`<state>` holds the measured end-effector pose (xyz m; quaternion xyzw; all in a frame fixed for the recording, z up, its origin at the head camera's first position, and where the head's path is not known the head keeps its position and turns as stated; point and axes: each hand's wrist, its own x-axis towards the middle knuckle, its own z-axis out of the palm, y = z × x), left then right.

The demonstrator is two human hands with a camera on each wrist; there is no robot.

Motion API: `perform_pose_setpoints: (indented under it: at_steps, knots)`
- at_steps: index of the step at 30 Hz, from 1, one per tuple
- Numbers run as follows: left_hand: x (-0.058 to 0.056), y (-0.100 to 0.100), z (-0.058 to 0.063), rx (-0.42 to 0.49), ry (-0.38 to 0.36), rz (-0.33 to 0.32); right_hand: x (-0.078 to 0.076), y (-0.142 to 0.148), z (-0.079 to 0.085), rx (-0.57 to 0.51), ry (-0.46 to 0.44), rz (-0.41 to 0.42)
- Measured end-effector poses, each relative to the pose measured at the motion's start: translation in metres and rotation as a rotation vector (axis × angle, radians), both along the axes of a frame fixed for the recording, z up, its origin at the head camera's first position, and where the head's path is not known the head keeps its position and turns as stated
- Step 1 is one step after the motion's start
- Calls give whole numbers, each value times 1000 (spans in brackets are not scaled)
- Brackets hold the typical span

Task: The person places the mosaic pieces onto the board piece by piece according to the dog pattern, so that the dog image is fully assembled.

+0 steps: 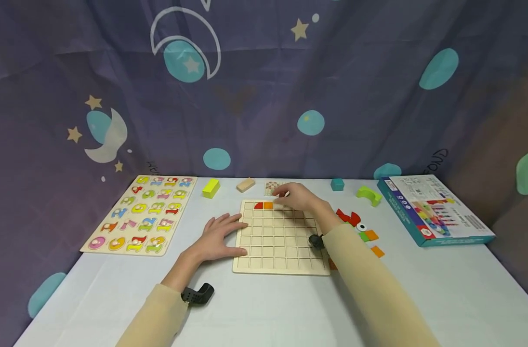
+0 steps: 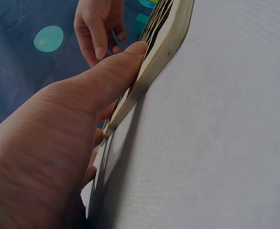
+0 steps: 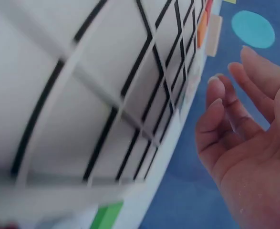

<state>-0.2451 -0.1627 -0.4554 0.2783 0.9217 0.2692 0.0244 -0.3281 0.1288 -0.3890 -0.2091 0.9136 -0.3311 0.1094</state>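
Board (image 1: 280,241) with small squares lay flat on the bench (image 1: 242,308), under the head camera. Two pieces sat in its top row: a red piece (image 1: 258,206) and, just beside it, an orange piece (image 1: 268,206). By my judgement, the step in hand was the filling of this row, and it was only at its beginning. I had the left grip (image 1: 218,237) with fingers spread, its thumb and index finger resting on the left edge of the board, I think for steadiness. My right grip (image 1: 297,196) was over the far edge, near the pattern card (image 1: 270,188). Its fingers were loosely bent and apart, and I saw no piece between them. I could not tell if it was meant for the card or for a square. The next move, I believed, called for checking the card, then pinching one of the loose pieces (image 1: 371,235) at the right and laying it gently, without disturbing the two others.
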Motion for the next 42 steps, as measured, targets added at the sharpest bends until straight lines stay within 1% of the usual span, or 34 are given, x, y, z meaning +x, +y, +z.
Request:
perform_pose_setpoints:
  at_steps: [4,10,15,17,22,27,31,36,42]
  knots:
    - [1,0,-1,-1,-3,5,6,16,4,-5,1,10]
    - [2,1,1,6,-7,3,15,44,8,-3,5,-3]
    - [2,0,2,10,-5,5,23,65,10,-26,4,-17]
    - [2,0,1,11,1,3,26,73,11,-34,-1,-33]
    - [2,0,0,12,8,1,29,91,12,-16,13,-88]
    - [3,0,1,11,-2,6,33,109,8,5,38,-112]
    - [2,2,2,11,0,4,37,124,5,15,39,-133]
    - [2,3,2,14,-5,3,43,138,2,46,12,-170]
    - [3,2,1,17,-4,0,46,150,-4,52,-26,-185]
